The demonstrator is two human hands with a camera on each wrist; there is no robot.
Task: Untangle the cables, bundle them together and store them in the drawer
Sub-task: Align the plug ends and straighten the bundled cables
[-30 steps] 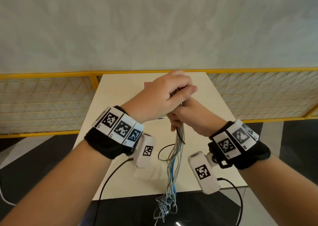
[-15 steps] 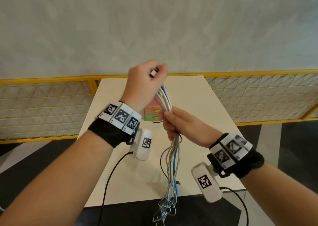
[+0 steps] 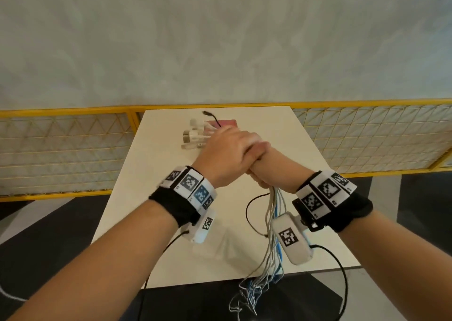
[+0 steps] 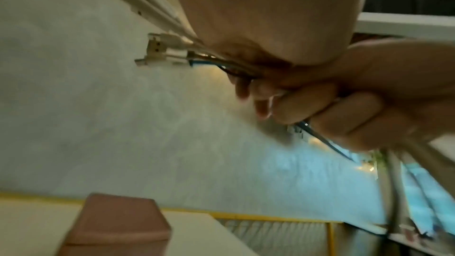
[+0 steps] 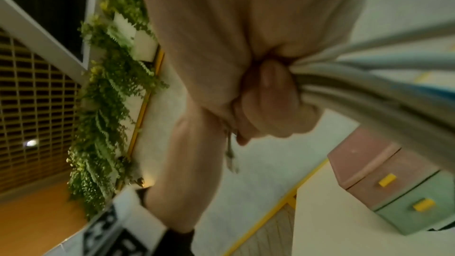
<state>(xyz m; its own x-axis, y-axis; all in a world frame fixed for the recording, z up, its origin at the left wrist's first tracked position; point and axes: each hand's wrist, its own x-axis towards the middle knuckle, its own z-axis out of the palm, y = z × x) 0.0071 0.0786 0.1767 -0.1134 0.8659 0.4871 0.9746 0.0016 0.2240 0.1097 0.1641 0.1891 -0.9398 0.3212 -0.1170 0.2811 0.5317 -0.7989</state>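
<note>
Behind the cream rectangular table (image 3: 168,223) you have a pale plaster wall and a yellow mesh fence (image 3: 61,149). You hold the bunch of thin white, grey and blue cables (image 3: 274,225) upright above the table so that gravity straightens the loose ends, which hang past the edge at 6 o'clock. Your right hand (image 3: 266,169) is curled tight around the middle of the bunch; your left hand (image 3: 230,154) lies over it and grips the part near the white plugs (image 3: 193,135), which stick out toward 11 o'clock. I count about five plugs there, and one black plug; the cables themselves are too many and too close to count. One small pink and green box with two drawers (image 5: 393,186) stands at 12 o'clock, both closed, I think.
</note>
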